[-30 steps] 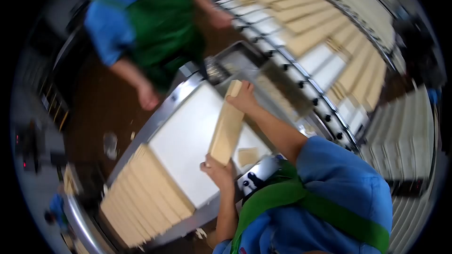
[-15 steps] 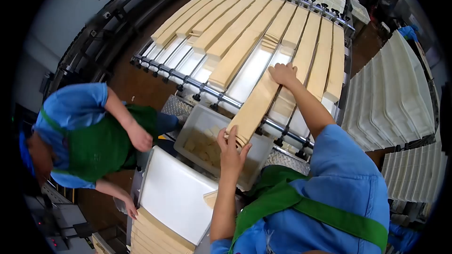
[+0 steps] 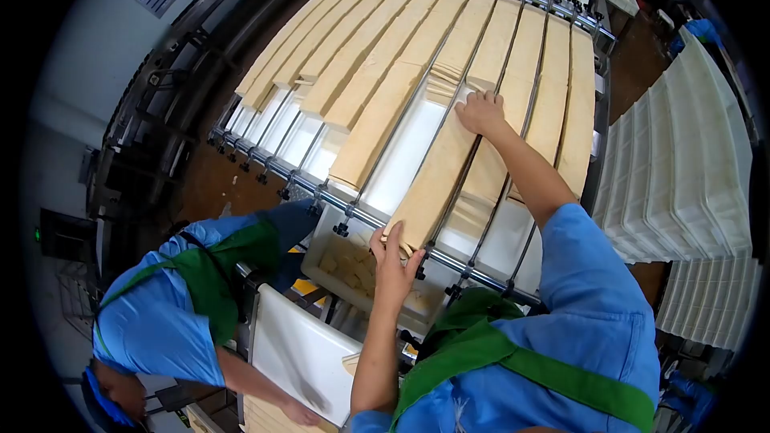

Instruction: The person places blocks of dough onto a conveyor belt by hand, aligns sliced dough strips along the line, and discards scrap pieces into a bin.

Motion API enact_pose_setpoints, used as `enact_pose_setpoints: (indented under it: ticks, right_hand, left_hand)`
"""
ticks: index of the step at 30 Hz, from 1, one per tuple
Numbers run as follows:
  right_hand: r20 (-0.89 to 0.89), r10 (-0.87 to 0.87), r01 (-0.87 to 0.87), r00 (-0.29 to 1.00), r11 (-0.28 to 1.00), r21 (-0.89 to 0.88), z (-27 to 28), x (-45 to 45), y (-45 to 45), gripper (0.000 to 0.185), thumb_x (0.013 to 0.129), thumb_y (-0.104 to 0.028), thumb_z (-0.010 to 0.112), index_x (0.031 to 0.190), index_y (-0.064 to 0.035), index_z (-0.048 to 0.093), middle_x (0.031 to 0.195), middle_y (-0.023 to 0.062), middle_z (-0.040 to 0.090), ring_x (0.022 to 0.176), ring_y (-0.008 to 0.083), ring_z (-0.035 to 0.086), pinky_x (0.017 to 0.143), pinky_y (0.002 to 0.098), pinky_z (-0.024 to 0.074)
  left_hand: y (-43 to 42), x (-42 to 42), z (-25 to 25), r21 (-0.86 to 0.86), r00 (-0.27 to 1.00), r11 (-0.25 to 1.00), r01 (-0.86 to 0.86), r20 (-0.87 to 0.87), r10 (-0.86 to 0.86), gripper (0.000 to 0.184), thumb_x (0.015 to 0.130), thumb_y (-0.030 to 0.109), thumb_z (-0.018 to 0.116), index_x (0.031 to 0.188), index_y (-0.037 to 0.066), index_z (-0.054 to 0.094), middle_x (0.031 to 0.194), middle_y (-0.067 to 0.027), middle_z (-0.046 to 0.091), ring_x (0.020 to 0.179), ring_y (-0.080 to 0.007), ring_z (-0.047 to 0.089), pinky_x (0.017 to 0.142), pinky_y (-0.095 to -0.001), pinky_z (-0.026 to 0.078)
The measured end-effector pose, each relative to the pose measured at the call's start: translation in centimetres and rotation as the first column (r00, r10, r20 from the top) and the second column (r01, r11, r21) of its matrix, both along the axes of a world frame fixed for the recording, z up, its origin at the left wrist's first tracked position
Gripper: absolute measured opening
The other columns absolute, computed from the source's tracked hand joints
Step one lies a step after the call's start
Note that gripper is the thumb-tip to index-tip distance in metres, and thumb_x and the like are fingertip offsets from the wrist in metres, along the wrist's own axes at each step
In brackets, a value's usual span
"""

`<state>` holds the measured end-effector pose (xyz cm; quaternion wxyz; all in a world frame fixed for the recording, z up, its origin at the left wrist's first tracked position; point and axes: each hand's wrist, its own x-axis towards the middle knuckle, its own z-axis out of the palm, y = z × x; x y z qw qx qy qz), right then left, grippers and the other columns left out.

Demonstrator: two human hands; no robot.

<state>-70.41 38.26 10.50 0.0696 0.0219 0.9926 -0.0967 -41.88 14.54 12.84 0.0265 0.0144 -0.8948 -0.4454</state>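
A long stack of flat, pale yellow sheets lies in a lane of the white rack table, between thin metal rods. My left hand grips the near end of this stack at the front rail, fingers curled over its edge. At the far end, my right hand presses on the stack with its fingers bent round the end. Other long stacks fill lanes to the left and right. A shorter stack sits just beyond my right hand.
A co-worker in blue and green bends at the lower left, one hand on sheets beside a white board. A bin of scraps stands below the metal front rail. White stacked trays rise at the right.
From the white board, both my hands have carried the stack over to the rack table and lowered it into a lane. The co-worker has bent further down toward the sheets.
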Motion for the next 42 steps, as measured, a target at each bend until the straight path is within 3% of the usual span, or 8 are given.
enact_pose_setpoints:
  ticks: [12, 14, 19, 25, 29, 33, 35, 42]
  right_hand:
    - [-0.234, 0.225, -0.203, 0.946, 0.972, 0.115, 2.2, -1.0, 3.3, 0.035, 0.086, -0.025, 0.046, 0.108, -0.0020, 0.061, 0.105, 0.0150, 0.065, 0.114, 0.0323, 0.050, 0.100, 0.0494, 0.0281]
    - [-0.724, 0.046, -0.166, 0.688, 0.981, -0.096, 2.4, 0.2, 3.5, 0.024, 0.082, -0.014, 0.053, 0.102, -0.0059, 0.062, 0.102, 0.0103, 0.065, 0.109, 0.0309, 0.052, 0.097, 0.0468, 0.0308]
    - [-0.850, -0.106, -0.293, 0.516, 0.911, -0.291, 4.0, 4.8, 1.5, 0.020, 0.081, -0.007, 0.058, 0.100, -0.0076, 0.062, 0.099, 0.0089, 0.065, 0.102, 0.0286, 0.054, 0.092, 0.0439, 0.0332]
    - [-0.642, 0.148, -0.619, 0.752, 0.492, -0.612, 4.4, 14.3, -6.5, 0.016, 0.083, 0.005, 0.055, 0.097, -0.0018, 0.061, 0.100, 0.0131, 0.063, 0.094, 0.0300, 0.059, 0.083, 0.0368, 0.0469]
    - [-0.525, 0.513, -0.685, 0.679, 0.184, -0.705, 2.9, 19.3, -12.5, 0.021, 0.082, 0.004, 0.057, 0.102, -0.0025, 0.058, 0.111, 0.0146, 0.060, 0.106, 0.0318, 0.057, 0.093, 0.0353, 0.0448]
    - [-0.426, 0.674, -0.745, 0.604, 0.288, -0.602, -0.1, 22.1, -17.9, 0.039, 0.077, -0.008, 0.064, 0.114, -0.0037, 0.054, 0.131, 0.0215, 0.048, 0.121, 0.0390, 0.046, 0.102, 0.0421, 0.0362]
    - [-0.339, 0.753, -0.750, 0.564, 0.296, -0.591, -1.5, 23.5, -19.5, 0.041, 0.077, -0.009, 0.064, 0.116, -0.0052, 0.054, 0.135, 0.0224, 0.044, 0.124, 0.0409, 0.042, 0.104, 0.0443, 0.0332]
    - [-0.014, 0.936, -0.479, 0.352, 0.168, -0.861, -2.4, 31.9, -25.4, 0.017, 0.092, -0.012, 0.053, 0.104, -0.0008, 0.060, 0.085, 0.0102, 0.066, 0.081, 0.0147, 0.063, 0.073, 0.0262, 0.0486]
  left_hand:
    - [2.1, -3.6, -0.9, -0.014, 0.997, 0.997, 0.076, 0.026, -0.075, 0.057, 0.083, 0.005, 0.067, 0.135, 0.008, 0.043, 0.138, -0.0244, 0.029, 0.115, -0.0357, 0.047, 0.096, -0.0371, 0.042]
    - [2.5, -5.5, -2.7, 0.053, 0.993, 0.992, 0.114, -0.004, -0.114, 0.054, 0.084, 0.001, 0.062, 0.135, 0.007, 0.043, 0.142, -0.0255, 0.027, 0.117, -0.0354, 0.047, 0.097, -0.0366, 0.041]
    - [3.4, -5.3, -2.6, -0.007, 0.990, 0.996, 0.093, -0.106, -0.093, 0.050, 0.087, -0.009, 0.044, 0.135, 0.006, 0.045, 0.147, -0.0239, 0.029, 0.129, -0.0372, 0.042, 0.097, -0.0334, 0.042]
    - [-0.4, 2.4, -2.0, 0.032, 0.946, 0.971, -0.236, -0.221, 0.237, 0.049, 0.081, -0.007, 0.043, 0.129, 0.005, 0.049, 0.141, -0.0208, 0.038, 0.117, -0.0377, 0.049, 0.094, -0.0355, 0.044]
    - [-2.3, 8.7, -2.0, 0.139, 0.901, 0.911, -0.388, -0.152, 0.407, 0.048, 0.086, 0.001, 0.048, 0.134, 0.005, 0.042, 0.138, -0.0252, 0.034, 0.122, -0.0425, 0.043, 0.100, -0.0410, 0.040]
    - [-4.2, 14.5, -3.4, -0.004, 0.763, 0.765, -0.644, -0.086, 0.641, 0.050, 0.090, 0.010, 0.054, 0.136, 0.004, 0.037, 0.137, -0.0224, 0.035, 0.122, -0.0359, 0.044, 0.101, -0.0375, 0.039]
    - [-5.6, 17.6, -3.9, 0.194, 0.689, 0.687, -0.700, -0.069, 0.722, 0.048, 0.088, 0.006, 0.056, 0.133, 0.004, 0.040, 0.127, -0.0188, 0.044, 0.105, -0.0298, 0.053, 0.093, -0.0369, 0.044]
    - [-13.8, 33.9, -9.0, -0.106, 0.145, 0.117, -0.988, -0.317, 0.937, 0.043, 0.085, 0.011, 0.062, 0.123, -0.002, 0.047, 0.119, -0.0220, 0.050, 0.111, -0.0354, 0.048, 0.097, -0.0419, 0.039]
